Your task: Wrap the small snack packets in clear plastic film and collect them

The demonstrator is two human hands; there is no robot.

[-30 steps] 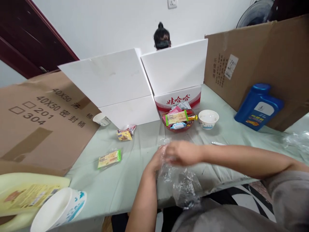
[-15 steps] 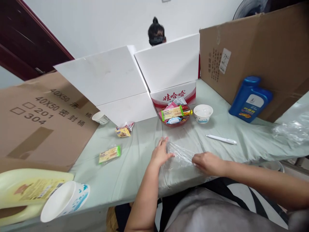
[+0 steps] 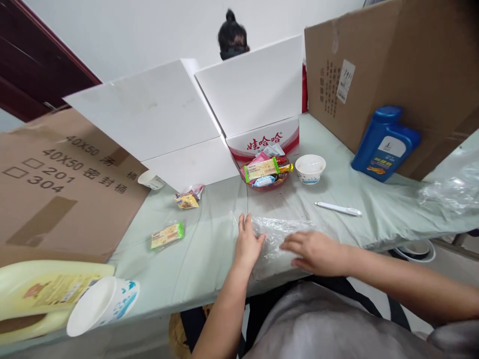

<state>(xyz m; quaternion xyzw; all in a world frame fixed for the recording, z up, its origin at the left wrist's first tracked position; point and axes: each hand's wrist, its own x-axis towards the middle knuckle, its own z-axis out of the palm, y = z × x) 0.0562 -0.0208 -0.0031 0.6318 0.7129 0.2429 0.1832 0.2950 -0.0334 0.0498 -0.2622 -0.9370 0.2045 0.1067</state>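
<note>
- The left hand (image 3: 247,244) lay flat on the clear plastic bag (image 3: 279,234), fingers apart.
- The right hand (image 3: 316,252) pressed its right side, fingers loosely spread.
- The bag lay on the surface (image 3: 209,249).

The desk (image 3: 204,264) is covered with a pale green cloth. On it lie a clear plastic bag (image 3: 286,230) near the front edge, a white pen (image 3: 338,208), a small white bowl (image 3: 310,169), a red bowl (image 3: 267,188) with snacks, a blue bottle (image 3: 385,144) and a green-edged snack packet (image 3: 167,235).

White wall (image 3: 149,30), dark red door (image 3: 33,55), green-covered table (image 3: 209,249).
</note>
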